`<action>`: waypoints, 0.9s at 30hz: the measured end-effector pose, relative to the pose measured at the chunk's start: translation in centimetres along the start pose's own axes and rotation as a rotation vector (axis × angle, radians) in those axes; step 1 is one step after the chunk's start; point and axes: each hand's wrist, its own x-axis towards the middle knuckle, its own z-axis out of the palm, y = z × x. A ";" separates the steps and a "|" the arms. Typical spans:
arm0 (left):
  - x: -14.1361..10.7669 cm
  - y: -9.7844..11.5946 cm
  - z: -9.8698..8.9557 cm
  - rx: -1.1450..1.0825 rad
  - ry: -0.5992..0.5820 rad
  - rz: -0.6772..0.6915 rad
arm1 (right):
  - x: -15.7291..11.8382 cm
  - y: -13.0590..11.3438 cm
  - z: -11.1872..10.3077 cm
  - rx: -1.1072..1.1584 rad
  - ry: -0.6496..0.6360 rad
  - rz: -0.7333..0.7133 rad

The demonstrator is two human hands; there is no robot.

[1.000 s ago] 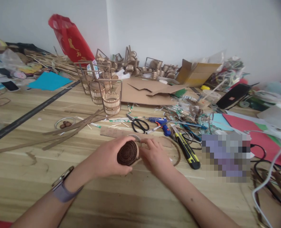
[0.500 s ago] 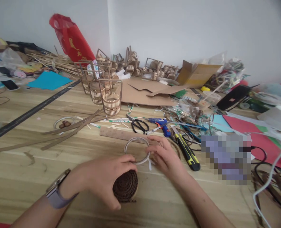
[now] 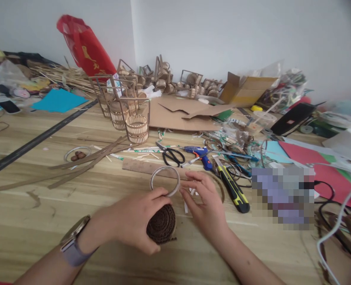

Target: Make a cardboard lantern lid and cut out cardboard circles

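My left hand [image 3: 134,221] is wrapped round a tight coil of brown corrugated cardboard [image 3: 163,224], its spiral end facing up. A loose end of the strip shows at the coil's lower right. Just beyond it is a thin pale ring [image 3: 152,179], its lower rim close to my left fingertips. Contact between them is unclear. My right hand [image 3: 206,202] is at the ring's right side, fingers apart, with nothing visible in its grasp. Small white strips [image 3: 186,207] lie by its fingertips. Behind the ring lies a flat brown strip [image 3: 140,167].
Scissors [image 3: 173,155], a blue glue gun [image 3: 201,153] and a yellow-black utility knife [image 3: 233,190] lie beyond my hands. Small slatted baskets [image 3: 137,128] stand behind, near cardboard sheets [image 3: 175,114]. Brown strips [image 3: 89,166] and a second ring with brown balls [image 3: 79,155] are left.
My left hand has shifted right and slightly away from me with the coil. The pale ring sits a little further left, and a small gap has opened toward my right fingers.
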 end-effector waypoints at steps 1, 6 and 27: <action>0.0 0.0 0.0 0.006 0.008 -0.011 | 0.0 -0.1 -0.1 0.008 0.000 0.007; 0.0 0.0 -0.2 0.010 0.073 -0.073 | 0.2 -0.3 -0.6 0.017 0.017 -0.005; 0.4 0.4 1.4 -0.005 0.127 -0.087 | 0.0 -1.2 -0.3 -0.517 -0.029 -0.365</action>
